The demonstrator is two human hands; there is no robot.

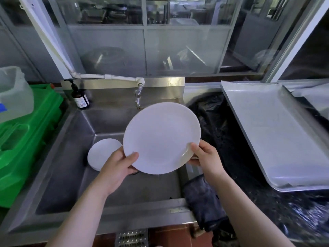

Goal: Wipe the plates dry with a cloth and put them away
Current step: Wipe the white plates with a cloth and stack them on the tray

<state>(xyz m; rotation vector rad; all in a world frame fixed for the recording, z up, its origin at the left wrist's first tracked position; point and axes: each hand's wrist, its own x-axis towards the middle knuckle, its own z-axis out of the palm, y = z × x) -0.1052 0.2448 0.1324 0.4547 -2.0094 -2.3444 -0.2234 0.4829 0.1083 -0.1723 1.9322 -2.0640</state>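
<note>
A large white plate (161,138) is held tilted over the steel sink (74,179), below the tap. My left hand (117,168) grips its lower left rim, thumb on the face and fingers behind. My right hand (206,157) grips the lower right rim the same way. A stack of smaller white plates (102,153) lies in the sink basin, just left of my left hand. A dark grey cloth (203,202) hangs over the sink's right front corner, below my right forearm.
A tap (138,98) and a brown pump bottle (79,97) stand at the sink's back. Green plastic crates (26,139) sit on the left. A black counter (231,139) on the right carries a large metal tray (277,132).
</note>
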